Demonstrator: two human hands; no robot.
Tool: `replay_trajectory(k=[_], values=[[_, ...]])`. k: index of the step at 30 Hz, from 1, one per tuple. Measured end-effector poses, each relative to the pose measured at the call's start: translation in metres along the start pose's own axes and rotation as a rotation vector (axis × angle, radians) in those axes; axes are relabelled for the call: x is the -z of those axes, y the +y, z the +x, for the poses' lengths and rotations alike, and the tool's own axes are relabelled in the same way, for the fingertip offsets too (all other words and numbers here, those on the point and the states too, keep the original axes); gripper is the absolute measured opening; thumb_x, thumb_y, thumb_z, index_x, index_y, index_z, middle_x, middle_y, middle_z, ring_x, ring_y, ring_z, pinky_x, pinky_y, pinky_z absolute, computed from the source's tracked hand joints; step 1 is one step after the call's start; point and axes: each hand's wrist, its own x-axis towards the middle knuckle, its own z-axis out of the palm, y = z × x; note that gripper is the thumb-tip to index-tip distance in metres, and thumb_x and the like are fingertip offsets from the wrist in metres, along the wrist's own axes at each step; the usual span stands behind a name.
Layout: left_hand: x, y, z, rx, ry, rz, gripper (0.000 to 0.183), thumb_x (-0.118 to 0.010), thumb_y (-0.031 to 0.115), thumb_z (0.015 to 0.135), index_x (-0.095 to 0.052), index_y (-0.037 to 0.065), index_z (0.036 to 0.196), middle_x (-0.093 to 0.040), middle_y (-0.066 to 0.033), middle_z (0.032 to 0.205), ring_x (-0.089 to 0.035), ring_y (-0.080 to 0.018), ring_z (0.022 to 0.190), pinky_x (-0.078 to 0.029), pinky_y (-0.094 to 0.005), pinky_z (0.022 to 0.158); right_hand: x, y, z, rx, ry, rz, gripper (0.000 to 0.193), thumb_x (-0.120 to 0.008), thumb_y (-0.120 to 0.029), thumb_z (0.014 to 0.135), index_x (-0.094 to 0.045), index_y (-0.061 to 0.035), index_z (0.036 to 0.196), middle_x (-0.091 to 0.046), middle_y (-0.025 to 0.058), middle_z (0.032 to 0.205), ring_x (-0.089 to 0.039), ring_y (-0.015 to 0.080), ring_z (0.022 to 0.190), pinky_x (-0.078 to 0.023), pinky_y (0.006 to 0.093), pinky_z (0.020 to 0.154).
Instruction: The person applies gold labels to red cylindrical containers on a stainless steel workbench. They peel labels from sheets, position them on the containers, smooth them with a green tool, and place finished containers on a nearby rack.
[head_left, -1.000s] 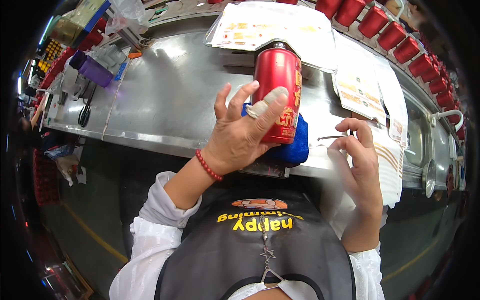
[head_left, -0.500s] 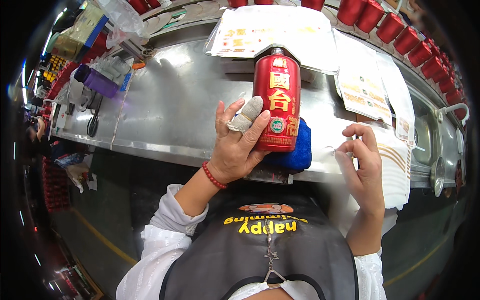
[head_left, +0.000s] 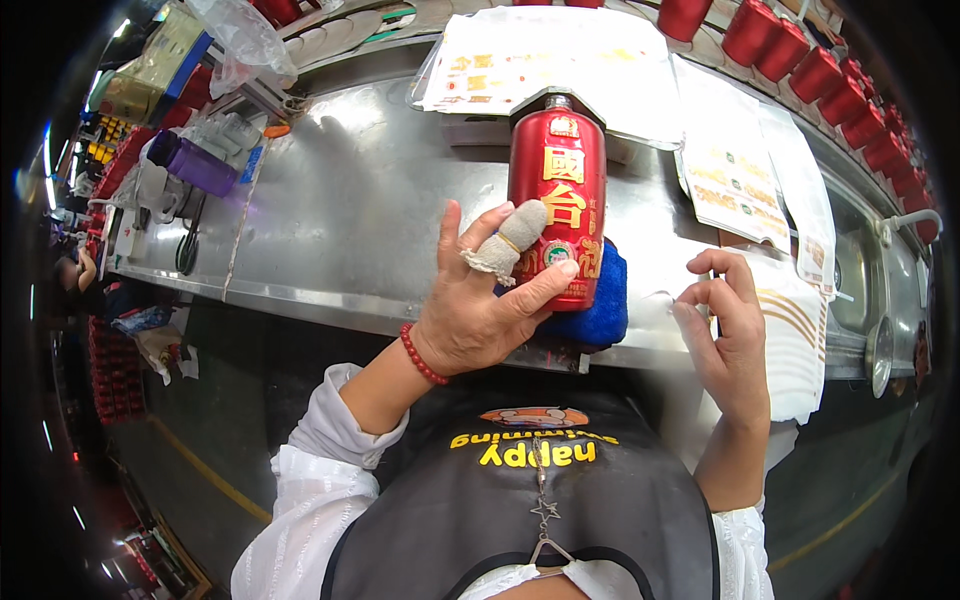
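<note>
A red bottle (head_left: pixel 553 170) with gold characters and a dark neck lies face up, its lower end over a blue cloth (head_left: pixel 597 312). My left hand (head_left: pixel 468 300) rests over its lower left front, fingers spread. The thumb presses beside a small round green-and-white sticker (head_left: pixel 559 254). One finger wears a grey fabric cover (head_left: pixel 510 238) tied with a band. Right of the bottle, apart from it, my right hand (head_left: pixel 728 335) is raised with fingers curled and thumb near the index finger. Whatever may be between those tips is too small to make out.
Printed label sheets (head_left: pixel 560 60) lie behind the bottle, and more sheets (head_left: pixel 725 160) are at right. Rows of red bottles (head_left: pixel 780 50) stand at the back right. A purple bottle (head_left: pixel 192 164) and scissors (head_left: pixel 188 245) are on the left of the metal bench (head_left: pixel 350 190).
My left hand has slid rightward onto the bottle's front, its thumb now by the round sticker. The bottle has shifted slightly. My right hand has barely moved.
</note>
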Motion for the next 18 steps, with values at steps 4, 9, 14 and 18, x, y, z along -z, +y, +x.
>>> replay_trajectory(k=[4,9,14,18], values=[[0.0064,-0.0001,0.0014,0.175,-0.020,-0.130,0.063,-0.071,0.042,0.087,-0.055,0.020,0.144,-0.044,-0.0167,0.154,-0.035,-0.0372,0.140,-0.004,-0.0579,0.122,0.0011,0.0010,-0.0003,-0.015,0.004,0.012,0.008,-0.070,-0.002,0.085,-0.062,-0.0008,0.085,-0.058,0.0151,0.112,-0.055,0.0318,0.108,-0.044,0.0394,0.093],[0.0059,-0.0011,0.0005,0.086,-0.037,0.016,0.061,-0.073,0.042,0.086,-0.057,0.023,0.142,-0.046,-0.0120,0.152,-0.034,-0.0360,0.140,-0.004,-0.0583,0.122,-0.0002,0.0039,0.0002,-0.011,0.000,0.010,0.007,-0.069,-0.001,0.085,-0.062,-0.0008,0.086,-0.058,0.0153,0.112,-0.055,0.0314,0.107,-0.045,0.0393,0.092],[0.0084,-0.0025,0.0034,0.038,-0.038,0.055,0.057,-0.074,0.040,0.086,-0.061,0.025,0.139,-0.049,-0.0115,0.149,-0.035,-0.0357,0.140,-0.005,-0.0574,0.123,-0.0020,0.0049,0.0015,-0.007,-0.001,0.011,0.007,-0.069,-0.002,0.085,-0.062,-0.0006,0.086,-0.058,0.0156,0.111,-0.055,0.0318,0.107,-0.044,0.0393,0.092],[0.0097,-0.0037,0.0061,-0.006,-0.044,0.091,0.054,-0.074,0.040,0.087,-0.062,0.025,0.137,-0.050,-0.0129,0.148,-0.037,-0.0357,0.141,-0.006,-0.0563,0.123,-0.0025,0.0049,0.0025,-0.006,-0.003,0.005,0.008,-0.069,-0.002,0.085,-0.062,-0.0003,0.085,-0.058,0.0160,0.111,-0.055,0.0321,0.107,-0.044,0.0393,0.092]])
